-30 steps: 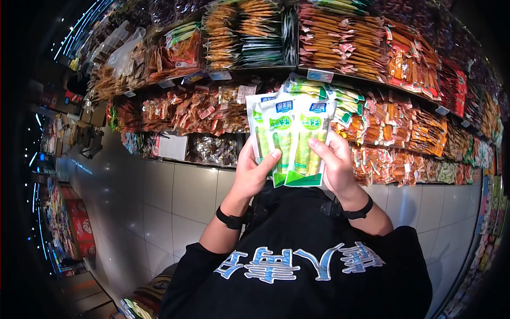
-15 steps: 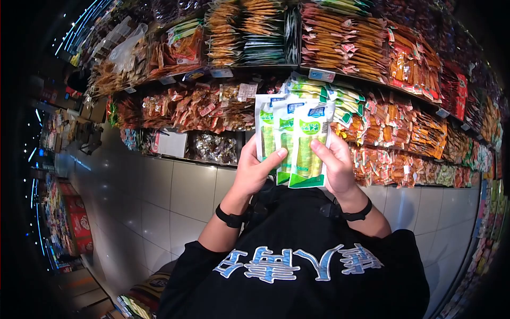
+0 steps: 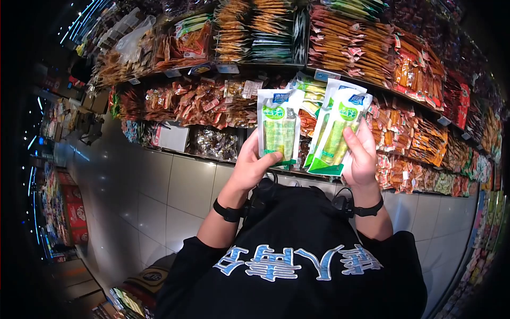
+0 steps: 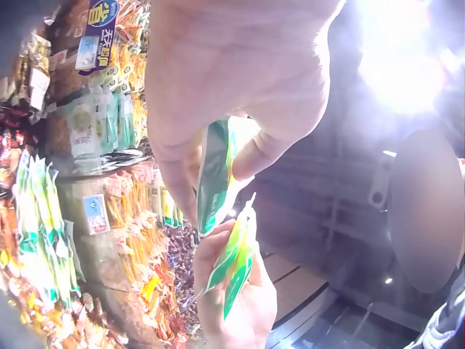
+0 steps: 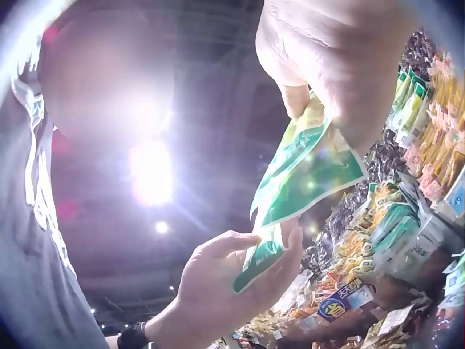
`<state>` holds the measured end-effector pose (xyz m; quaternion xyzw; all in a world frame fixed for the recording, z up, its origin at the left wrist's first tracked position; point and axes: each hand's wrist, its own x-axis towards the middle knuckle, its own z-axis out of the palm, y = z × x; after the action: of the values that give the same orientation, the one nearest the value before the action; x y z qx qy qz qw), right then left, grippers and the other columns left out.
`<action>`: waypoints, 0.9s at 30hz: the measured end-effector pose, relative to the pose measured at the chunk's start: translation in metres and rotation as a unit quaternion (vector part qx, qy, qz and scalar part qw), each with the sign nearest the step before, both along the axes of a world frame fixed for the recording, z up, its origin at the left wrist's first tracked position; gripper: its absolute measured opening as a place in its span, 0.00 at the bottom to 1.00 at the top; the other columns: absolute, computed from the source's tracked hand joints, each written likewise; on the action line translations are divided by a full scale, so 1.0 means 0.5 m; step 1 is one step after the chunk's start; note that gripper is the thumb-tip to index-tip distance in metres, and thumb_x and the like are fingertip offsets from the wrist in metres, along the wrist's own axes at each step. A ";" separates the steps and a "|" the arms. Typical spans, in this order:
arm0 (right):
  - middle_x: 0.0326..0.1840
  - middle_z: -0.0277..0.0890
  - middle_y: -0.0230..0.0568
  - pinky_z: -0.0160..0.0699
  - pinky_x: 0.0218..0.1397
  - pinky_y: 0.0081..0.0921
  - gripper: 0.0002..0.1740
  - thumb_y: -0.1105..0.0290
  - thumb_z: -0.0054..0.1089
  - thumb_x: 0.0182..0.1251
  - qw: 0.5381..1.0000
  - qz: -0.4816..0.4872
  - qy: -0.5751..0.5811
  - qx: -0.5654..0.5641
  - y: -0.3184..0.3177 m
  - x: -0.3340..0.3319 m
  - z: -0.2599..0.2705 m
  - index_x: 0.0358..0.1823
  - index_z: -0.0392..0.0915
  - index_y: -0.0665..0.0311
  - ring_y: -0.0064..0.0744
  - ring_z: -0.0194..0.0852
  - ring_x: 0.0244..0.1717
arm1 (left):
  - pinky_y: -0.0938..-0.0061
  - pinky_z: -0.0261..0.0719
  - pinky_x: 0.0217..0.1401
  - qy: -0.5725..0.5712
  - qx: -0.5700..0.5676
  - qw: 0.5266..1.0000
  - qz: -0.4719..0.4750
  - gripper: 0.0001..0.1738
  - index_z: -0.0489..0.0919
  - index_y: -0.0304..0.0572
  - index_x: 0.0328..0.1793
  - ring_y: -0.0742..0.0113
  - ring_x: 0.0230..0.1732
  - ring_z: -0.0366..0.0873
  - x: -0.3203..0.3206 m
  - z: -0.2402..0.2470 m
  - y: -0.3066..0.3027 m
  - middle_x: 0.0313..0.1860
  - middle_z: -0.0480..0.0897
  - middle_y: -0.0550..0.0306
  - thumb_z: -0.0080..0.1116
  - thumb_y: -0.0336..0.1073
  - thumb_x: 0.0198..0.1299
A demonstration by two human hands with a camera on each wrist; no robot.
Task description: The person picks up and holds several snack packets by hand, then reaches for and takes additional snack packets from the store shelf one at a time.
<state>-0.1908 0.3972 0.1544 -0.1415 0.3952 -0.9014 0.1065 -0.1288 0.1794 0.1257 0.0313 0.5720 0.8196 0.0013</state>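
Note:
In the head view my left hand [image 3: 252, 164] pinches one white-and-green snack packet [image 3: 280, 133], thumb on its front near the bottom. My right hand [image 3: 362, 162] grips two overlapping packets [image 3: 333, 141] of the same kind, fanned and tilted to the right. A gap separates the two hands' packets, and all are held up before the shelves. The left wrist view shows the single packet [image 4: 213, 178] edge-on between thumb and fingers. From the right wrist the green lower ends of the packet pair [image 5: 312, 178] are visible, the left hand [image 5: 218, 280] below them.
Matching green packets [image 3: 311, 90] lie on the shelf just behind the held ones. Tiered shelves of orange and red snack packs [image 3: 350, 45] curve across the front, with price tags [image 3: 325, 75] along the edge. Tiled floor [image 3: 186, 183] and red boxes [image 3: 77, 212] are at left.
The packets, earlier fanned together between both hands, are now split: one stays with the left hand, and the right hand has moved right and slightly up with the others.

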 end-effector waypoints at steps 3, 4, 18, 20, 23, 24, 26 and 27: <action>0.67 0.69 0.45 0.62 0.73 0.33 0.27 0.76 0.50 0.74 1.000 0.008 0.003 0.002 -0.002 0.006 -0.009 0.71 0.57 0.70 0.33 0.68 0.68 | 0.60 0.74 0.68 0.008 0.002 1.000 -0.001 0.35 0.62 0.31 0.71 0.57 0.62 0.77 -0.001 -0.002 -0.002 0.63 0.76 0.45 0.60 0.23 0.56; 0.67 0.69 0.45 0.62 0.73 0.33 0.27 0.76 0.50 0.74 1.000 0.009 0.000 0.000 -0.003 0.008 -0.011 0.71 0.56 0.70 0.33 0.68 0.68 | 0.60 0.73 0.69 0.009 0.005 1.000 -0.001 0.35 0.62 0.31 0.71 0.57 0.63 0.77 -0.001 -0.002 -0.002 0.63 0.76 0.46 0.60 0.23 0.56; 0.57 0.67 0.37 0.67 0.63 0.24 0.18 0.76 0.51 0.74 0.934 -0.107 0.193 0.282 -0.093 -0.015 -0.091 0.63 0.65 0.69 0.23 0.68 0.59 | 0.66 0.59 0.75 -0.019 0.024 0.999 -0.027 0.36 0.54 0.35 0.79 0.64 0.73 0.62 -0.019 -0.045 0.037 0.73 0.65 0.50 0.56 0.30 0.68; 0.61 0.67 0.39 0.68 0.63 0.25 0.21 0.74 0.49 0.76 0.992 0.000 0.035 0.125 -0.118 -0.002 -0.094 0.66 0.60 0.68 0.23 0.66 0.61 | 0.68 0.62 0.73 -0.004 -0.077 0.997 -0.025 0.37 0.54 0.35 0.77 0.66 0.71 0.64 -0.022 -0.029 0.044 0.69 0.67 0.52 0.59 0.27 0.65; 0.63 0.66 0.41 0.66 0.66 0.26 0.26 0.73 0.48 0.76 0.988 0.053 0.012 0.145 -0.134 0.001 -0.122 0.70 0.51 0.67 0.25 0.64 0.64 | 0.69 0.65 0.70 -0.024 -0.114 0.993 -0.014 0.36 0.55 0.35 0.75 0.65 0.68 0.66 -0.018 -0.066 0.031 0.66 0.69 0.52 0.55 0.23 0.61; 0.64 0.65 0.41 0.65 0.66 0.27 0.26 0.73 0.48 0.75 0.983 0.073 0.009 0.167 -0.136 -0.001 -0.136 0.70 0.51 0.66 0.25 0.63 0.65 | 0.69 0.65 0.70 -0.036 -0.127 0.991 -0.005 0.36 0.55 0.35 0.74 0.65 0.67 0.67 -0.015 -0.079 0.026 0.65 0.69 0.51 0.54 0.23 0.60; 0.64 0.65 0.41 0.65 0.67 0.27 0.27 0.75 0.48 0.72 0.981 0.111 -0.046 0.153 -0.146 0.000 -0.156 0.70 0.52 0.65 0.27 0.63 0.65 | 0.66 0.63 0.71 -0.050 -0.169 0.984 -0.007 0.37 0.55 0.34 0.73 0.57 0.68 0.65 -0.010 -0.090 0.018 0.64 0.67 0.46 0.53 0.24 0.57; 0.63 0.65 0.41 0.65 0.66 0.27 0.27 0.76 0.48 0.71 0.977 0.127 -0.063 0.157 -0.150 -0.003 -0.172 0.69 0.52 0.65 0.27 0.63 0.65 | 0.64 0.60 0.73 -0.063 -0.212 0.975 -0.009 0.37 0.55 0.33 0.73 0.52 0.69 0.63 -0.008 -0.116 0.010 0.65 0.64 0.43 0.53 0.26 0.56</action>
<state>-0.1925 0.3223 0.0687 -0.1146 0.5029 -0.8145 0.2657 -0.1327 0.1841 0.0678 -0.0163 0.7311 0.6802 0.0512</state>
